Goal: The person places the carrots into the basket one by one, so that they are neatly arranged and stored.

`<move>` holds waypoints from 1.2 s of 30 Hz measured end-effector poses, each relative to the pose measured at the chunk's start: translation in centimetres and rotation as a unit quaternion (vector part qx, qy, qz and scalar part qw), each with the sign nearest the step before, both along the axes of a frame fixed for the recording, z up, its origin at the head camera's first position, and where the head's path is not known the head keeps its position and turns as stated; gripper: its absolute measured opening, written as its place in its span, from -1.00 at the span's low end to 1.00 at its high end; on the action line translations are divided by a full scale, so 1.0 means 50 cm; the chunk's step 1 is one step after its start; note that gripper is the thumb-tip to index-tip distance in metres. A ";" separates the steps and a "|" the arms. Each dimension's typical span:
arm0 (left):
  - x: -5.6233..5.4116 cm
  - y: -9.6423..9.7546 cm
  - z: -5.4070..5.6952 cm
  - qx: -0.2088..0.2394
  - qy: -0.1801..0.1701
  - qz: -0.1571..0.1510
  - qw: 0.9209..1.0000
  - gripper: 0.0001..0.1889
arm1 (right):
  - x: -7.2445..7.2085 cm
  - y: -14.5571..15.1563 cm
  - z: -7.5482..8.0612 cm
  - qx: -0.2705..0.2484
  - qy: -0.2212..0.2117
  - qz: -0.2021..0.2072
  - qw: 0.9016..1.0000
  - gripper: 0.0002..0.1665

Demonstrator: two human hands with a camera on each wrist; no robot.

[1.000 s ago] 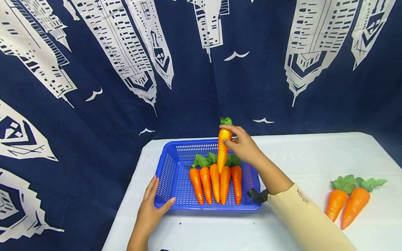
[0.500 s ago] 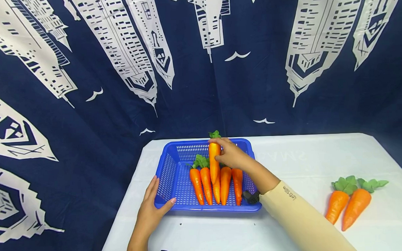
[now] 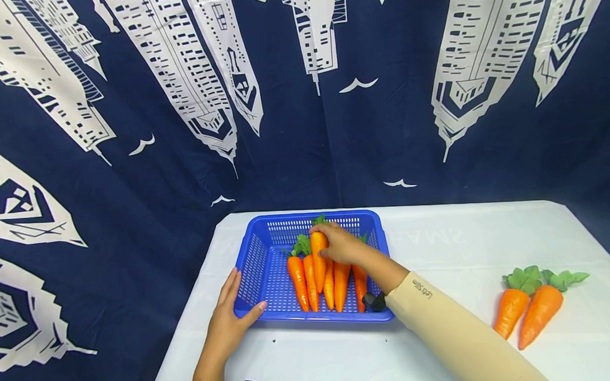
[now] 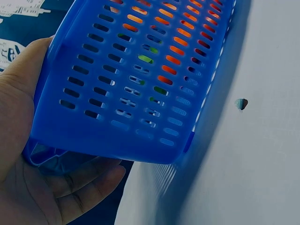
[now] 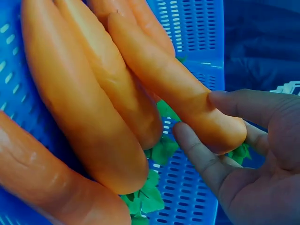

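Observation:
In the head view my right hand [image 3: 339, 242] holds a carrot [image 3: 319, 263] near its leafy top, tip pointing down toward the front of the blue basket [image 3: 314, 320]. Up close in the right wrist view, the thumb and fingers pinch the thick end of this carrot [image 5: 173, 89], above and beside other carrots [image 5: 79, 93]. Several carrots [image 3: 298, 283] lie side by side in the basket, tips to the front, some partly covered by the hand and arm. My left hand [image 3: 228, 322] grips the basket's front left corner, thumb over the rim and fingers along the outside.
Two more carrots with leaves [image 3: 540, 315] lie on the white table [image 3: 437, 225] to the right of the basket. Behind the table hangs a dark blue cloth [image 3: 294, 157] with white building prints. A small dark speck [image 4: 241, 104] marks the tabletop beside the basket.
My right hand has lowered the carrot and moved it left, from above the basket's right half down among the other carrots. The left hand has stayed at the corner.

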State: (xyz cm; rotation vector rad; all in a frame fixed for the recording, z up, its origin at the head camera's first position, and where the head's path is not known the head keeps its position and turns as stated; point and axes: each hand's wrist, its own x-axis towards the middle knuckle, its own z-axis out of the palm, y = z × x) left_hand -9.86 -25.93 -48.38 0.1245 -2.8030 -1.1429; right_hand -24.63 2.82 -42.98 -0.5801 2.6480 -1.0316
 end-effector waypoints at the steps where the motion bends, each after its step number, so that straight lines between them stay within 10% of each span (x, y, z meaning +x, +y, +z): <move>1: 0.000 0.001 0.001 0.001 0.000 -0.001 1.000 0.04 | 0.000 0.000 -0.003 0.004 -0.003 0.000 1.000 -0.35; 36: -0.001 -0.003 -0.002 0.002 0.005 -0.003 1.000 0.06 | -0.013 -0.009 -0.068 0.097 0.014 0.105 0.990 -0.29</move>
